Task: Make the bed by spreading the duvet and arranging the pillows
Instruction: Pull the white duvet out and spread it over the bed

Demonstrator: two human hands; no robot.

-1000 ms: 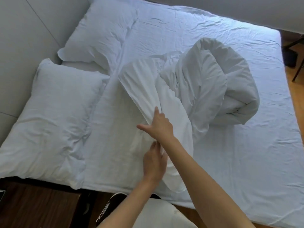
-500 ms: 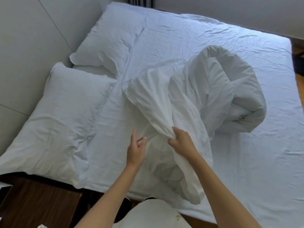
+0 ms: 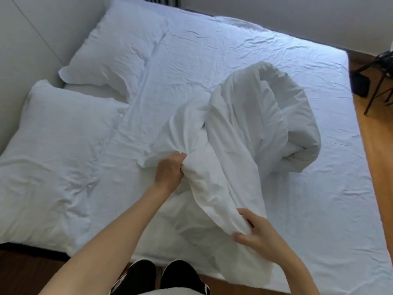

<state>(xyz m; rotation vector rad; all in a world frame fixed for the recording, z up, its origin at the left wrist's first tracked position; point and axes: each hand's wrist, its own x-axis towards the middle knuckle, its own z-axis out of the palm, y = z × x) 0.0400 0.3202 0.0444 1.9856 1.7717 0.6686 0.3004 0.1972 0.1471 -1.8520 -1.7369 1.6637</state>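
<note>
Two pillows [image 3: 63, 158] on bed; one bunched duvet [image 3: 261, 124]; left hand [image 3: 170, 171], right hand [image 3: 259, 233] grip clamped on duvet.

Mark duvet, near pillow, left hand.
duvet [image 3: 265, 116]: head view, top of the bunched roll.
near pillow [image 3: 55, 158]: head view, its middle.
left hand [image 3: 169, 172]: head view, back of hand, gripping the duvet.

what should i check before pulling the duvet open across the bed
1. Left hand gripping the duvet: ok, fingers closed on a fold.
2. Right hand gripping the duvet: ok, pinching the near edge.
3. Hands on true corners: cannot tell, fabric is bunched.
4. Duvet unrolled: not ok, it sits in a bundle mid-bed.
5. Pillows clear of the duvet: ok, both lie at the head end, apart from it.
6. Sheet flat: ok, only light wrinkles.
</note>
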